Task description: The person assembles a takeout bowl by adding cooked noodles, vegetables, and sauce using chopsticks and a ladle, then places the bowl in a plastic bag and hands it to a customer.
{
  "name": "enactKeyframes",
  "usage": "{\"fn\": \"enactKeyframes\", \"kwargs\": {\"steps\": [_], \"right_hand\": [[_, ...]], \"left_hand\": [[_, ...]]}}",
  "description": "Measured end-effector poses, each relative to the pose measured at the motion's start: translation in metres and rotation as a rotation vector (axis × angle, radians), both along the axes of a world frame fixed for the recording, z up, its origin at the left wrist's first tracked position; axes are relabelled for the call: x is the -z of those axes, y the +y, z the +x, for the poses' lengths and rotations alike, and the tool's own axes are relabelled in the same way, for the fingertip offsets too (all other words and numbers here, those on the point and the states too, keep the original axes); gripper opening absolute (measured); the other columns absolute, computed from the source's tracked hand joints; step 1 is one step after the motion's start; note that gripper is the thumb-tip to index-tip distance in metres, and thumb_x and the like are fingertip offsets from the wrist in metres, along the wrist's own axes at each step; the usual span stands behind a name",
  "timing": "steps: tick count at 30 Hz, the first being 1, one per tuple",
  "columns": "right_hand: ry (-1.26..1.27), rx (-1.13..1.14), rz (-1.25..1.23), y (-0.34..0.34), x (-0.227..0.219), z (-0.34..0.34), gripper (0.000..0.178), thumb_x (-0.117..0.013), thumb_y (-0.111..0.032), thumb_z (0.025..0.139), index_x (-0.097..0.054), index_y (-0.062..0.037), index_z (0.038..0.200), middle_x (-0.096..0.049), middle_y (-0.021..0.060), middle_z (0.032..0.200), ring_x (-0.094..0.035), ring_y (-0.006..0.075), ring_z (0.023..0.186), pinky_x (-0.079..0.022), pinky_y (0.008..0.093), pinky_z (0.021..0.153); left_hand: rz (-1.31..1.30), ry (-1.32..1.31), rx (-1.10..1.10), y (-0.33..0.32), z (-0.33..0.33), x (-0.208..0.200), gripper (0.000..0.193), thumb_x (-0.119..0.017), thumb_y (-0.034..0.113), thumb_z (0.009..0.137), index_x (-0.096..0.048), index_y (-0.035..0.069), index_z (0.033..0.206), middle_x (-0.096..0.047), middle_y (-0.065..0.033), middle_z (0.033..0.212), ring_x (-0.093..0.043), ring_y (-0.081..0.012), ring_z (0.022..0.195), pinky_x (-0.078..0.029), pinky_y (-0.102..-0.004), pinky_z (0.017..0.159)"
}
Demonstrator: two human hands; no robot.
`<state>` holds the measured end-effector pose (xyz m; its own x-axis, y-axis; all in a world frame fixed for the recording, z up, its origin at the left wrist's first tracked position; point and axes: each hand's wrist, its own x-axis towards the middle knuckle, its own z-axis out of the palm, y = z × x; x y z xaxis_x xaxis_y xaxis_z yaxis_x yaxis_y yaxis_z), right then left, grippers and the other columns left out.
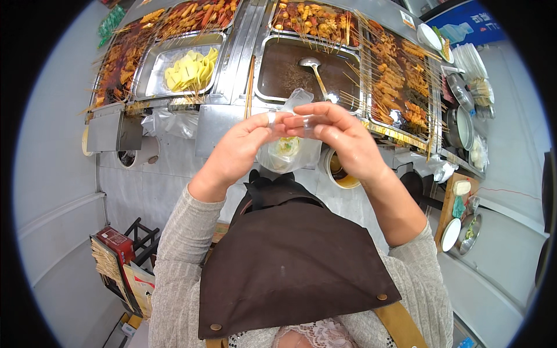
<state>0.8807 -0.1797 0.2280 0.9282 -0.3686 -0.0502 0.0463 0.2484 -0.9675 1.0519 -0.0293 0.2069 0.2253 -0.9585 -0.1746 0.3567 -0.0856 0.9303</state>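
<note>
A clear plastic bag [307, 155] with pale and green food in its bottom hangs in front of my apron. My left hand [239, 144] is closed on the bag's gathered upper part, with thumb and fingers pressed together. From the other side, my right hand [351, 142] pinches a stretched strip of the same plastic. The fingertips of both hands meet above the food, and a loose flap of the bag sticks up behind them. Just beyond is a steel pan of brown broth [278, 72], where a ladle [316, 75] rests with its handle toward me.
Trays of skewers [386, 87] in dark broth fill the counter. A tray [152, 64] of yellow slices sits at left, and long chopsticks [250, 87] lie beside the broth pan. Buckets [342, 174] stand below. Stacked bowls [470, 61] and pots [461, 124] are at right.
</note>
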Motion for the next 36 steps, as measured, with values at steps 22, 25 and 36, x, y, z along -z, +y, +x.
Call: {"fn": "enactKeyframes", "kwargs": {"steps": [22, 25, 36], "right_hand": [[0.544, 0.168, -0.603, 0.017, 0.113, -0.035, 0.026, -0.072, -0.029, 0.091, -0.063, -0.0049, 0.093, -0.054, 0.0046, 0.067, -0.052, 0.0149, 0.062, -0.045, 0.0316, 0.06], [0.559, 0.207, -0.303, 0.006, 0.136, -0.044, 0.026, -0.069, -0.027, 0.092, -0.058, -0.0064, 0.08, -0.056, 0.0039, 0.068, -0.051, 0.0158, 0.062, -0.043, 0.0309, 0.06], [0.289, 0.132, -0.245, 0.044, 0.062, -0.002, 0.026, -0.068, -0.02, 0.095, -0.066, -0.0018, 0.114, -0.067, 0.0021, 0.102, -0.055, 0.0098, 0.083, -0.046, 0.0263, 0.076]], "left_hand": [[0.033, 0.671, -0.229, 0.012, 0.004, 0.108, 0.03, -0.049, 0.025, 0.103, -0.048, 0.012, 0.077, -0.051, 0.0012, 0.077, -0.048, -0.0119, 0.067, -0.043, -0.0279, 0.062], [-0.012, 0.946, -0.29, 0.016, 0.014, 0.121, 0.029, -0.045, 0.023, 0.103, -0.043, 0.012, 0.077, -0.053, -0.0019, 0.078, -0.047, -0.0127, 0.067, -0.043, -0.0265, 0.064], [0.164, -0.298, 0.288, 0.012, -0.005, 0.025, 0.059, -0.046, 0.019, 0.102, -0.029, 0.014, 0.158, -0.068, -0.0143, 0.113, -0.068, -0.0187, 0.079, -0.055, -0.0327, 0.075]]}}
